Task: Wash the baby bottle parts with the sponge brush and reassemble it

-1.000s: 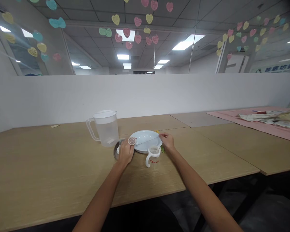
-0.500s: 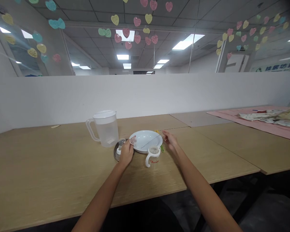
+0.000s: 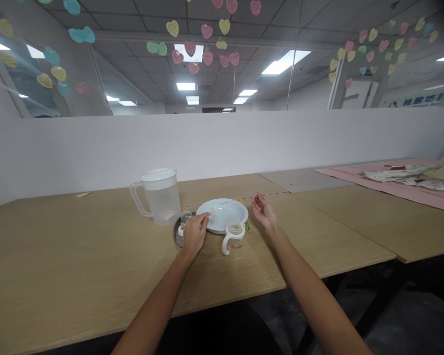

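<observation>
Over the left rim of a white oval bowl point(image 3: 227, 213), my left hand point(image 3: 195, 232) pinches a small clear round piece point(image 3: 212, 213). My right hand point(image 3: 262, 211) is raised just right of the bowl, its fingers curled around the end of a thin stick point(image 3: 227, 202) that crosses above the bowl. A clear bottle with a white handle point(image 3: 235, 236) stands in front of the bowl. Left of it, partly behind my left hand, a round metal dish point(image 3: 176, 235) holds a white-collared bottle part point(image 3: 181, 230) and a clear dome point(image 3: 186, 216).
A clear lidded pitcher point(image 3: 163, 198) stands at the back left. A flat wooden piece point(image 3: 83, 195) lies near the wall. Something green and yellow point(image 3: 247, 226) shows beside the bowl. On the far right, a pink cloth point(image 3: 355, 178) bears packets.
The round piece in my left hand has tilted and now shows edge-on. My right hand has risen slightly and turned palm up, and the thin stick has moved toward the bowl's back edge.
</observation>
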`<action>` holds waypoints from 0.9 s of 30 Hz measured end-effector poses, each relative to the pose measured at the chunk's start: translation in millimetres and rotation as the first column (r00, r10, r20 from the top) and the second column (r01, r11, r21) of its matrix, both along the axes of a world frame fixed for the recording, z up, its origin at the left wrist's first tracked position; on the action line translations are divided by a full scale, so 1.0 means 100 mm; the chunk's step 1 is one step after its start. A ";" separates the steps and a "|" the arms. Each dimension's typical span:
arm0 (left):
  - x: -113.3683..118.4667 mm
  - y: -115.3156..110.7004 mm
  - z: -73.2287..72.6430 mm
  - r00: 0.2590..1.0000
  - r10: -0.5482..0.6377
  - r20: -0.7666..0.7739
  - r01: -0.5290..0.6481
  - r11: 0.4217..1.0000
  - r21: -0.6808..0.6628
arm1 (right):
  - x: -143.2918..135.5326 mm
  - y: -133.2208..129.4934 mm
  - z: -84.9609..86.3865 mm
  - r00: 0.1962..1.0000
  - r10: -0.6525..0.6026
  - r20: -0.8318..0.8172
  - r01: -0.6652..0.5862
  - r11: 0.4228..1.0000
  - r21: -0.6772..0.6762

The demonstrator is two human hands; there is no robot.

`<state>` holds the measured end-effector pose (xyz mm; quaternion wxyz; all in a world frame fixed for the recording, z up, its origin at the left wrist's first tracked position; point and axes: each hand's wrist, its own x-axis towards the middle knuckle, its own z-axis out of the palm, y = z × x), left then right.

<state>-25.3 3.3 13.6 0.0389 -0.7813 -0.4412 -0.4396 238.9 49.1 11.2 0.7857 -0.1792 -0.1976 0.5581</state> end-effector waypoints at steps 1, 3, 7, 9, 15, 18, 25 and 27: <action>0.00 0.00 0.00 0.999 0.011 -0.037 -0.010 1.000 0.019 | 0.00 -0.01 0.01 0.999 0.002 -0.038 -0.002 1.000 -0.008; 0.01 -0.01 0.00 0.995 0.030 -0.091 -0.027 0.999 0.039 | -0.01 -0.04 0.04 0.996 0.013 -0.093 -0.014 1.000 -0.011; 0.02 -0.02 0.00 0.989 0.047 -0.140 -0.039 0.998 0.057 | -0.05 -0.05 0.06 1.000 0.000 -0.029 0.000 1.000 -0.014; 0.02 -0.02 0.00 0.987 0.051 -0.149 -0.044 0.998 0.054 | -0.06 -0.04 0.06 0.999 -0.027 0.034 0.028 0.999 -0.020; 0.03 -0.02 -0.01 0.993 0.039 -0.113 -0.034 0.998 0.043 | -0.07 -0.02 0.05 0.986 -0.065 0.151 0.068 0.997 -0.019; 0.03 -0.01 -0.01 0.994 0.040 -0.102 -0.038 0.999 0.019 | -0.08 -0.03 0.04 0.988 -0.059 0.141 0.062 0.998 -0.017; 0.03 -0.02 0.00 0.993 0.045 -0.107 -0.043 0.999 0.025 | -0.10 -0.04 0.05 0.991 -0.030 0.130 0.032 0.999 -0.012; 0.04 -0.02 0.00 0.994 0.047 -0.101 -0.044 0.998 0.035 | -0.11 -0.05 0.05 0.988 -0.018 0.155 0.021 1.000 -0.014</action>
